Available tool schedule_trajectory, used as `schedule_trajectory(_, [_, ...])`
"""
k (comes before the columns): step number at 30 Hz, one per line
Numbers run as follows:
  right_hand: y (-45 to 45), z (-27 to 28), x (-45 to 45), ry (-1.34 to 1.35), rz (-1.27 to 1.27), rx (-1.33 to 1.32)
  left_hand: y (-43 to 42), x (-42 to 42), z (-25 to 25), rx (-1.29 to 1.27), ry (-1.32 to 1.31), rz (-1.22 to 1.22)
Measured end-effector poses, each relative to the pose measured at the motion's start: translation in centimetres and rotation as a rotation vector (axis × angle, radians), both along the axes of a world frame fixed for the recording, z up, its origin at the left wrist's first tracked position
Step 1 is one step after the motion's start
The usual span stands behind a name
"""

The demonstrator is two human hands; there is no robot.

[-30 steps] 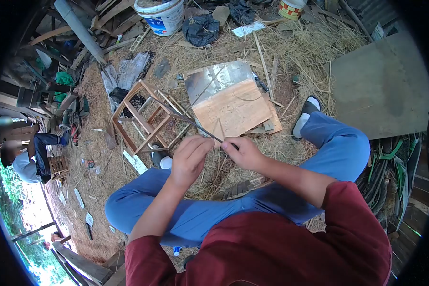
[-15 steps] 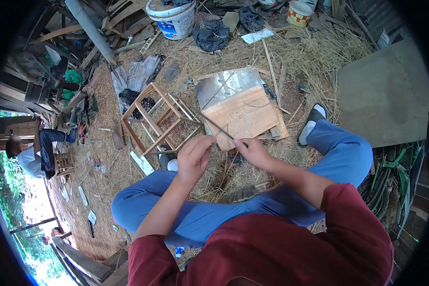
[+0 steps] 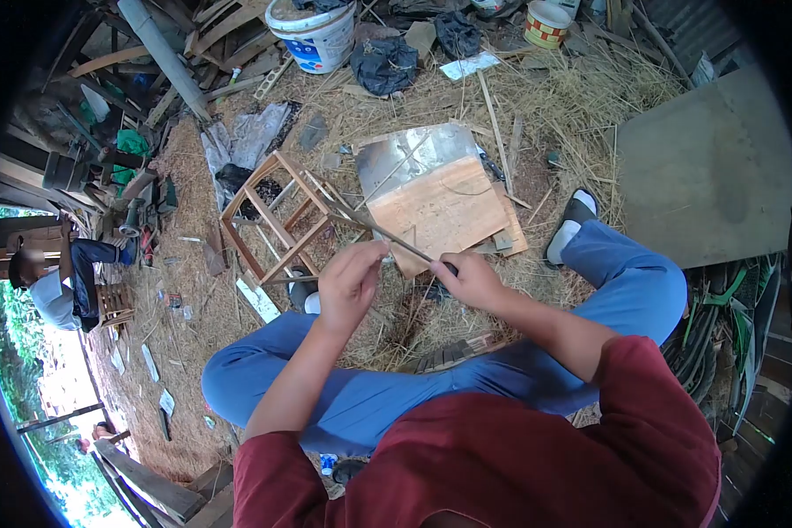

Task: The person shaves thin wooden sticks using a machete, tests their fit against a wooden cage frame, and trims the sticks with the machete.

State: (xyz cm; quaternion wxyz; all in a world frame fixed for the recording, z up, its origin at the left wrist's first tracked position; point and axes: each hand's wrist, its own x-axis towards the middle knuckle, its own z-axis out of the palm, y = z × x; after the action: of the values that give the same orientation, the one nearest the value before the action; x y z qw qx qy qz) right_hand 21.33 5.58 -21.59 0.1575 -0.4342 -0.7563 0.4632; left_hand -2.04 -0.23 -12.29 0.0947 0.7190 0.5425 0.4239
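Note:
My right hand (image 3: 472,280) is closed around the near end of a long thin dark rod (image 3: 407,247), which points up and left towards the wooden frame. My left hand (image 3: 350,283) is beside the rod, its fingers pinched together near their tips; what they hold, if anything, is too small to make out. The open wooden frame (image 3: 283,231) stands on the straw beyond my left hand. To its right lie a light wooden board (image 3: 449,207) and a shiny metal sheet (image 3: 414,158).
A white bucket (image 3: 315,44), a black plastic bag (image 3: 384,66) and a small patterned bucket (image 3: 547,25) stand at the back. A large flat panel (image 3: 708,167) lies at the right. Another person (image 3: 55,282) sits at the far left.
My left hand has come away from my right hand and the near end of the rod. The view has shifted slightly, and the rod stays in my right hand.

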Motion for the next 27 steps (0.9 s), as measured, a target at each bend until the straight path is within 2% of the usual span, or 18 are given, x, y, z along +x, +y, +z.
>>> schedule_trajectory(2, [-0.7,-2.5,0.8,0.033,-0.005,0.060,-0.1,0.0,0.1,-0.010,-0.021,0.029])
schedule_trajectory(4, [-0.3,-4.6,1.7,-0.153,-0.148,-0.129,-0.1,0.0,0.1,-0.002,-0.021,0.023])
schedule_trajectory(5, [0.6,-5.3,2.5,-0.221,-0.122,-0.160,0.0,0.1,0.1,0.003,-0.023,0.031])
schedule_trajectory(6, [0.4,-4.9,2.4,-0.216,-0.127,-0.157,0.1,0.0,0.2,0.008,-0.023,0.039])
schedule_trajectory(8, [-0.2,-4.3,2.3,-0.023,-0.099,-0.104,0.4,-0.2,0.2,0.006,-0.021,0.040])
schedule_trajectory(12, [-1.8,-4.5,2.8,0.009,-0.043,-0.175,0.2,-0.1,0.1,0.009,-0.033,0.048])
schedule_trajectory(14, [-1.4,-5.0,3.1,-0.047,-0.091,-0.231,0.2,-0.1,0.2,0.022,-0.023,0.045])
schedule_trajectory(17, [-1.0,-1.7,2.2,-0.014,-0.065,-0.097,0.6,-0.2,0.5,0.025,-0.018,0.049])
schedule_trajectory(20, [-1.8,-3.5,3.3,-0.020,-0.019,-0.111,0.4,-0.1,0.3,0.004,-0.022,0.054])
schedule_trajectory(21, [-1.5,-4.2,3.1,-0.115,-0.104,-0.205,0.4,-0.1,0.3,0.013,-0.022,0.045])
schedule_trajectory(24, [-1.2,-4.2,4.0,-0.106,-0.095,-0.113,0.6,-0.1,0.2,0.015,-0.026,0.027])
schedule_trajectory(25, [-1.6,-3.3,3.7,-0.049,-0.109,-0.165,0.7,0.0,0.1,0.028,-0.025,0.032])
schedule_trajectory(27, [-2.4,-5.1,4.2,-0.078,-0.097,-0.156,0.8,0.1,0.4,0.023,-0.032,0.036])
